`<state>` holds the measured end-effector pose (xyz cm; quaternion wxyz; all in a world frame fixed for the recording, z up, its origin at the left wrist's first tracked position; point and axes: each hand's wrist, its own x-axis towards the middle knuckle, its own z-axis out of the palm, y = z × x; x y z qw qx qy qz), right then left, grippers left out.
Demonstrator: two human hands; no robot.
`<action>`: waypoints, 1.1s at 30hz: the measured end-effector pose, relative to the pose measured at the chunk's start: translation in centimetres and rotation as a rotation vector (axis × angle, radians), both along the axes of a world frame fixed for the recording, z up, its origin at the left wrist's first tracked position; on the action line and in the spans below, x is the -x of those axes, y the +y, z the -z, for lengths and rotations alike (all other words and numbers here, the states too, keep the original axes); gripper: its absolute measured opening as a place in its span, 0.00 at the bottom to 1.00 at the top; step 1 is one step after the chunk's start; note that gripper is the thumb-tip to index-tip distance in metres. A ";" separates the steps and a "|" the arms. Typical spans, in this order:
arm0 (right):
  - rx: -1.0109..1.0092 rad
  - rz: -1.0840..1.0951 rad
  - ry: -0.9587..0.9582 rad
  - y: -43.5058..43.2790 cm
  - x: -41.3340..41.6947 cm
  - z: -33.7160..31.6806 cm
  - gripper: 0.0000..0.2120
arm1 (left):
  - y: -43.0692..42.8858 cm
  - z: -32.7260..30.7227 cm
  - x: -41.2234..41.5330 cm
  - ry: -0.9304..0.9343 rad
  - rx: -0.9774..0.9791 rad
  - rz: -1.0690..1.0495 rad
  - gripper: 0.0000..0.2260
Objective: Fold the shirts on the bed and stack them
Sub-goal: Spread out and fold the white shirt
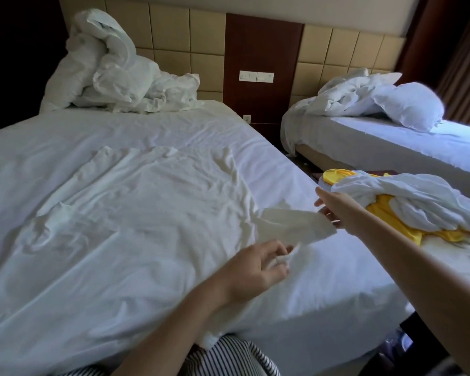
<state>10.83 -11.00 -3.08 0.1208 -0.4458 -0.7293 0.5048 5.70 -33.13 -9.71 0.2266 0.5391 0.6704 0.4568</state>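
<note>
Toward five o'clock on the bed (337, 283), our left hand (258, 264) and right hand (334, 210) each pinch an edge of the white shirt (147, 199), probably stretching it flat for folding; the tangled white-and-yellow pile (407, 202) waits at three o'clock.

A single head-worn camera looks forward and down across the near bed (120, 213); the headboard (174, 36) stands far off.

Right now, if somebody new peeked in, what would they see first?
The two hands in the middle: the left hand and right hand each pinch the white shirt spread across the near bed, with one sleeve raised. Then the bright yellow-and-white clothes pile at that bed's right edge.
</note>
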 end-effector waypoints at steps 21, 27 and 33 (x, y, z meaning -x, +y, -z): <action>-0.289 -0.067 0.070 -0.7 -3.5 3.1 0.09 | 2.0 2.3 -2.9 0.856 0.015 -0.287 0.16; -0.226 0.007 0.242 -1.4 -4.8 3.8 0.16 | 4.6 2.1 -3.4 0.770 -0.080 -0.467 0.06; -0.251 -0.140 0.721 -7.9 3.5 -1.4 0.17 | 0.1 -0.4 -2.9 -0.182 -0.424 -0.861 0.12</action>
